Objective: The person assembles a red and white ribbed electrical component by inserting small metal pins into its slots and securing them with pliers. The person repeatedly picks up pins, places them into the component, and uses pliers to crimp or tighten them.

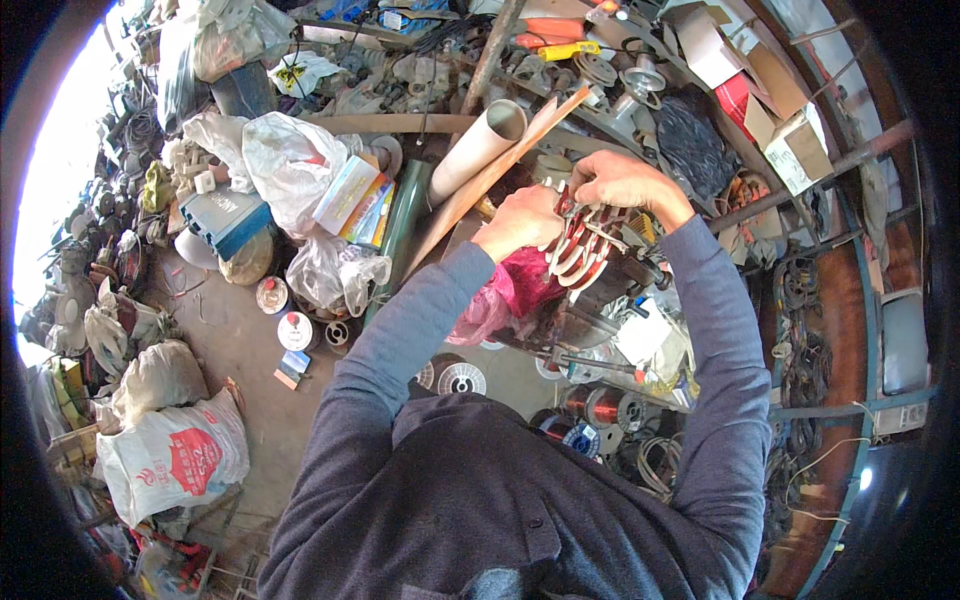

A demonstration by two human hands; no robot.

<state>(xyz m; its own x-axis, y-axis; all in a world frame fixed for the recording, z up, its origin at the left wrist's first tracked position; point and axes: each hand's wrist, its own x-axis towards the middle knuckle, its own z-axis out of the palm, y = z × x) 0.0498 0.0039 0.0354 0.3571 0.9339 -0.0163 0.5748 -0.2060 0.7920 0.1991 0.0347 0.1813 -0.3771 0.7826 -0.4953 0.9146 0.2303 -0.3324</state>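
My left hand (522, 217) is closed, its knuckles up, against the left side of a ribbed piece (580, 245) made of several white curved strips with dark red-brown bands between them. It looks like a coil-winding form with copper wire, though I cannot be sure. Bent over the top of the same piece, my right hand (622, 184) has its thumb and fingers pinched together. What lies between the fingers of either hand is too small or hidden to name. A pink plastic bag (515, 290) sits just below the left hand.
A pale cardboard tube (478, 152) and a wooden board (490, 185) slant beside my left forearm. Wire spools (462, 378) stand near my body, with copper-wound ones (605, 405) to the right. Plastic bags (290, 170), a blue case (225, 220) and a white sack (175, 455) crowd the left.
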